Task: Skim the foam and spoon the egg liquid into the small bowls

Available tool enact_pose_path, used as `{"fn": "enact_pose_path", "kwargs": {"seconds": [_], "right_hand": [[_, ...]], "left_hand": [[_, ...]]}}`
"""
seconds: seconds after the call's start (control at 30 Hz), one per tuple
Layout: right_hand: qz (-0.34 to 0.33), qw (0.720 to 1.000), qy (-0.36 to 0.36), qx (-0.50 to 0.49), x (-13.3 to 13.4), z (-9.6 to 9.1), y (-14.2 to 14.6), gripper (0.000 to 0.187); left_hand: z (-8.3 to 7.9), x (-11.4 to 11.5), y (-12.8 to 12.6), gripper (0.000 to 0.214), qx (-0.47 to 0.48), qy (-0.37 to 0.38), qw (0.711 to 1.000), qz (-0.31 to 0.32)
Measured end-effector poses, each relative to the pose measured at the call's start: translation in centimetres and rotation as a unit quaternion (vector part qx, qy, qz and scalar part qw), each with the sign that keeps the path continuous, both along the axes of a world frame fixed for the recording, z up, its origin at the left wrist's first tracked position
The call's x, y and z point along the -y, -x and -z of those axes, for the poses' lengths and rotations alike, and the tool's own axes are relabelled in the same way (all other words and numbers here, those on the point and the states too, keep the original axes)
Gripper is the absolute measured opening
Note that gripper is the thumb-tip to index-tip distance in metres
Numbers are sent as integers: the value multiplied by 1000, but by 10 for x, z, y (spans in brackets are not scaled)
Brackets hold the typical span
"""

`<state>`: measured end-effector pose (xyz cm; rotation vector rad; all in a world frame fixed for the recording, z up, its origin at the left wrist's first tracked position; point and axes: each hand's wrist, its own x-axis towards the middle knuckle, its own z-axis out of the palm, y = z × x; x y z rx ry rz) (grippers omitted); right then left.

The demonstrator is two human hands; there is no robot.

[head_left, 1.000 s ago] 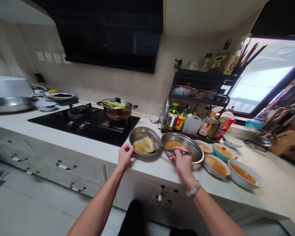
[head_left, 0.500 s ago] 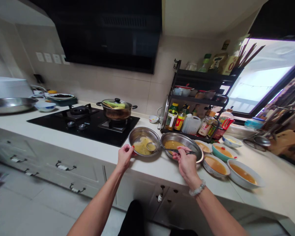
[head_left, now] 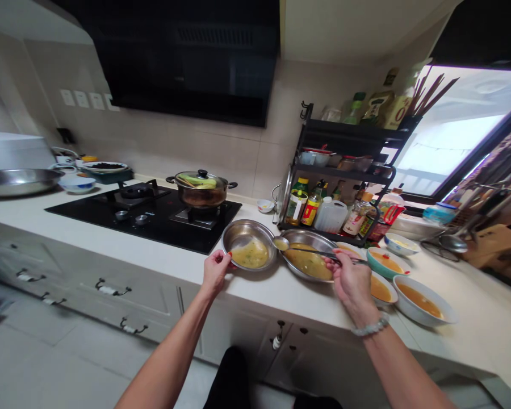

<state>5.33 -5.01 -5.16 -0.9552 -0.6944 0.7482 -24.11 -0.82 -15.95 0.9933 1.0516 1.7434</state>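
Note:
My left hand (head_left: 216, 271) pinches the near rim of a steel bowl (head_left: 238, 233) that is tilted and holds a yellowish batter. My right hand (head_left: 351, 278) is closed on the handle of a metal ladle (head_left: 281, 244). Its filled scoop hangs over the left edge of a wider steel basin (head_left: 309, 236) of the same yellow liquid, just right of the small bowl. Both vessels stand near the front of the white counter (head_left: 162, 250), touching side by side.
Right of the basin stand several bowls of orange liquid (head_left: 423, 301). A black rack of bottles (head_left: 332, 210) stands behind them. A lidded pot (head_left: 203, 187) sits on the black hob (head_left: 153, 213). At far left lie a wide steel pan (head_left: 19, 180) and dishes.
The ladle has lifted out of the small bowl and moved right, over the wide basin's edge. My right hand drew back to the right with it. My left hand stayed on the rim.

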Motion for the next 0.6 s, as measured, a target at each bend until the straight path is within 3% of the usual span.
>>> {"fn": "enact_pose_path", "kwargs": {"seconds": [0.13, 0.27, 0.37, 0.53, 0.6], "right_hand": [[73, 995, -18, 67, 0, 1, -22, 25], [97, 958, -7, 270, 12, 10, -35, 22], [79, 898, -74, 426, 22, 17, -42, 18], [80, 738, -249, 622, 27, 20, -45, 14], [89, 733, -265, 620, 30, 17, -38, 16]], "left_hand": [[-3, 2, -1, 29, 5, 6, 1000, 2], [-7, 3, -2, 30, 9, 8, 1000, -3], [-6, 3, -2, 31, 14, 2, 1000, 1], [-3, 2, -1, 30, 0, 6, 1000, -4], [-3, 2, -1, 29, -4, 10, 1000, -7]]}}
